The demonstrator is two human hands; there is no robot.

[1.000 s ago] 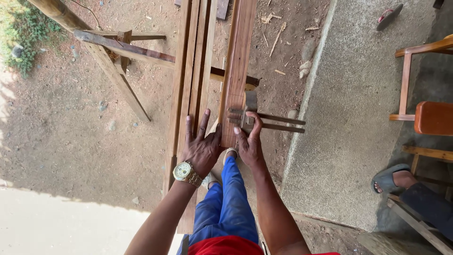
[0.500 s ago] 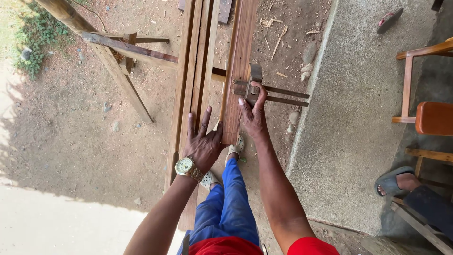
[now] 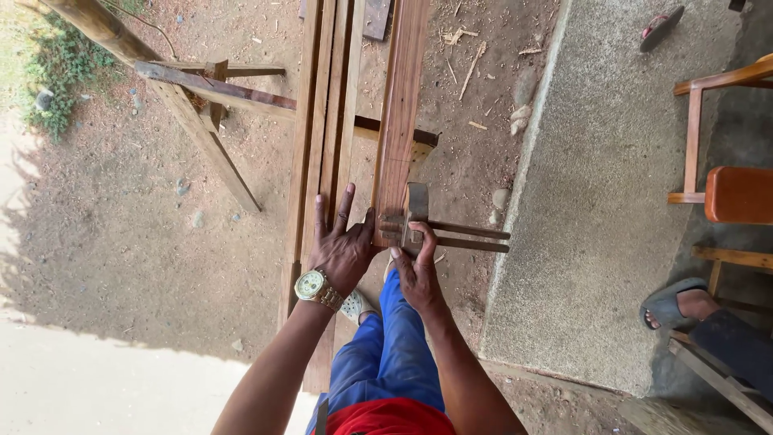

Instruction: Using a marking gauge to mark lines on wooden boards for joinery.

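A long reddish-brown plank [image 3: 400, 105] runs away from me beside several paler planks [image 3: 326, 121] on a wooden trestle. My left hand [image 3: 342, 246], with a wristwatch, lies flat with fingers spread on the planks at the reddish plank's near end. My right hand [image 3: 415, 270] grips a wooden marking gauge [image 3: 419, 221] pressed against the plank's right edge; its two stems [image 3: 471, 238] stick out to the right. My blue trouser leg [image 3: 394, 354] and a white shoe [image 3: 354, 304] show below.
A trestle beam and slanted post [image 3: 201, 121] stand at left on bare dirt. A concrete slab [image 3: 612, 201] lies right, with wooden chairs [image 3: 725, 177], a sandal [image 3: 662, 26], and another person's sandalled foot [image 3: 680, 304]. Wood chips litter the ground.
My right hand moved the gauge away along the plank, then drew it back toward me. The left hand stayed flat on the planks.
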